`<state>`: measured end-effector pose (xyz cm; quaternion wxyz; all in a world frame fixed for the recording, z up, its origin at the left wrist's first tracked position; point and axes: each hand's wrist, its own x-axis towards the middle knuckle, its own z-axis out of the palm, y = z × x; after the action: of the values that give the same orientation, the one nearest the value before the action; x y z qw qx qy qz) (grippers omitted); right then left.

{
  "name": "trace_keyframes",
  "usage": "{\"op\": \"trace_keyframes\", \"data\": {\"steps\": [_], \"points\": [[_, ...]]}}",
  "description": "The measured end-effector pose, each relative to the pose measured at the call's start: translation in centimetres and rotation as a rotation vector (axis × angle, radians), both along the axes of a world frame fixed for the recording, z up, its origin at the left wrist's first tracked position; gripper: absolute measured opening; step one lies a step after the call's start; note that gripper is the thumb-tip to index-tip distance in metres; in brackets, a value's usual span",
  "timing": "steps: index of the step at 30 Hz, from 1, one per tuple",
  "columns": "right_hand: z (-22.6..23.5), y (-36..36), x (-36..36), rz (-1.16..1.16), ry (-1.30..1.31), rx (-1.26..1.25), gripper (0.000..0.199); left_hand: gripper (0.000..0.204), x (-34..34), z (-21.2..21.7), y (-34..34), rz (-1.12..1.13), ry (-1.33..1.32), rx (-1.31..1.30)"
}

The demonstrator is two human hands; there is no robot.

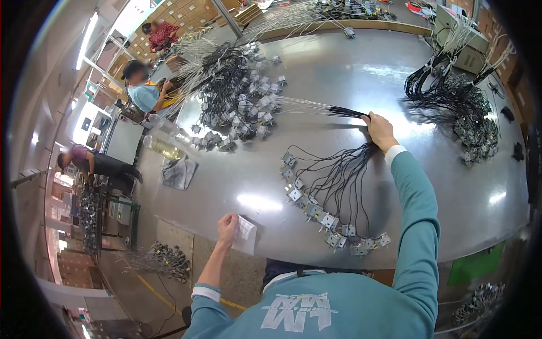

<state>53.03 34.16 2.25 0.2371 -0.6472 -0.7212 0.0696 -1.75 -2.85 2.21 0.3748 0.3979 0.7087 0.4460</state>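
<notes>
Near the table's front edge, my left hand (227,227) pinches a small white paper sheet (245,236) with print on it. My right hand (381,132), its arm stretched out over the table, is closed round a bundle of black cables (348,112). Thin white wire ends stick out of the bundle to the left, toward the big pile. On the near side of that hand the cables fan out across the metal tabletop. Small grey metal boxes (311,210) at their ends lie in a curved row.
A large heap of cables with grey boxes (243,96) covers the table's far left. More black cable bundles (466,113) lie at the right beside a beige machine (463,42). A clear bottle (164,148) and a grey cloth (179,172) sit at the left edge. Co-workers (144,90) stand beyond.
</notes>
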Motion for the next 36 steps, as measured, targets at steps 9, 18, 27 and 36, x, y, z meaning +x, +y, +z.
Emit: {"op": "trace_keyframes", "data": {"steps": [9,18,27,36], "points": [[3.0,-6.1,3.6,0.138,-0.119,0.149,0.051,0.029,3.9,2.7,0.2,-0.049,0.057,-0.073],[10.3,-25.7,-0.4,0.471,0.518,-0.208,0.047,0.025,16.7,14.7,7.1,-0.686,0.119,-0.024],[10.1,-34.0,-6.9,0.336,0.383,-0.24,0.069,0.032,24.6,11.3,12.0,-1.107,-0.077,0.183],[7.8,-34.6,-9.0,0.232,0.062,-0.141,0.066,0.015,25.9,7.8,12.5,-0.916,0.549,0.462]]}}
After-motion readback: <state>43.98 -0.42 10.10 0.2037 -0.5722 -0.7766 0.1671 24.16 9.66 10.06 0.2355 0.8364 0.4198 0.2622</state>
